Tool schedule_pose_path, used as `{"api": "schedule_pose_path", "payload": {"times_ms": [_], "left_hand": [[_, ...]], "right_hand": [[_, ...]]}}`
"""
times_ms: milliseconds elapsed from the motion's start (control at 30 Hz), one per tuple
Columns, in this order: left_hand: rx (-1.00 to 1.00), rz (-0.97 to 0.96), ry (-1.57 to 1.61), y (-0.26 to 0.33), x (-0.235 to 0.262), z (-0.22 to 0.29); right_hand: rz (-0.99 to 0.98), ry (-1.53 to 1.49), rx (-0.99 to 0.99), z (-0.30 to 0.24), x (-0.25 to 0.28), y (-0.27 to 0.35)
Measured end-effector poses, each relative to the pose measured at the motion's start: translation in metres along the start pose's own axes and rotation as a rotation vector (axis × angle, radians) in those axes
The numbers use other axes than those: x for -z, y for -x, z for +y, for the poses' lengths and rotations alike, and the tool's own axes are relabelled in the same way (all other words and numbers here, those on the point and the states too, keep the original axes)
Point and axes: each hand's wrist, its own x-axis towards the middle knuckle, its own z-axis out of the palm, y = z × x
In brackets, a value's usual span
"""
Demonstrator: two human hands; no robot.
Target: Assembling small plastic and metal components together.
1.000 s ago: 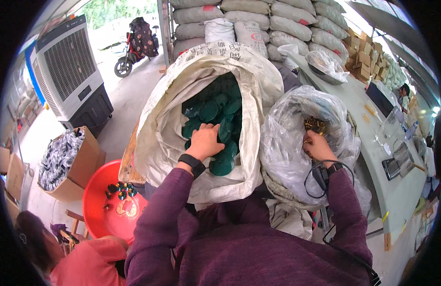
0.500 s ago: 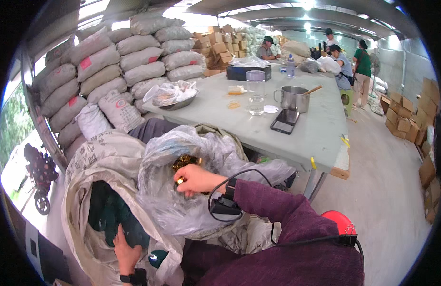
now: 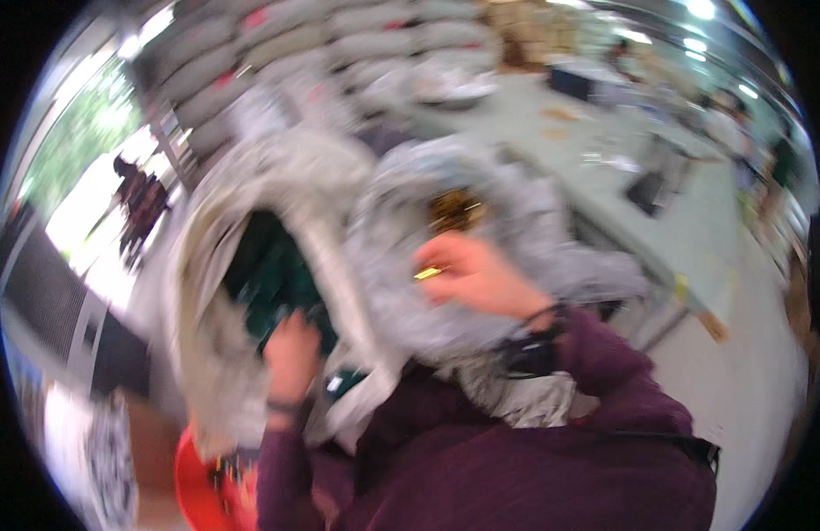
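Observation:
The picture is blurred by motion. My left hand [image 3: 295, 358] is at the mouth of a big white woven sack [image 3: 206, 292] filled with dark green pieces [image 3: 273, 270]; its grip cannot be made out. My right hand [image 3: 470, 279] is lifted in front of a clear plastic bag [image 3: 534, 230] and pinches a small gold-coloured piece [image 3: 428, 273] between its fingertips. More brass-coloured pieces [image 3: 454, 208] show inside that bag, just above the hand. Both sleeves are dark purple.
A red tub [image 3: 193, 478] sits low at the left beside the sack. A long pale table [image 3: 605, 150] runs off to the right, with people [image 3: 738, 124] at its far end. Stacked sacks [image 3: 251, 53] fill the back, and a parked motorbike [image 3: 140, 199] stands outside at the left.
The view has swung back to the left and blurred. My right hand has come out of the clear bag with a gold-coloured piece. My left hand stays at the white sack.

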Motion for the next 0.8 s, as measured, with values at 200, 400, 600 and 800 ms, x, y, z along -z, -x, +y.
{"api": "schedule_pose_path", "payload": {"times_ms": [200,400,600,800], "left_hand": [[0.409,0.103,0.126,0.005,-0.008,-0.035],[0.496,0.133,0.299,0.018,-0.007,-0.040],[0.387,0.318,0.196,0.007,0.011,-0.021],[0.247,0.133,0.327,0.006,0.025,0.009]], "right_hand": [[-0.050,-0.009,-0.138,-0.010,-0.030,0.022],[-0.163,-0.094,-0.169,0.007,-0.056,0.027],[-0.187,-0.088,-0.183,0.014,-0.062,0.025],[-0.150,-0.082,-0.146,0.020,-0.059,0.027]]}}
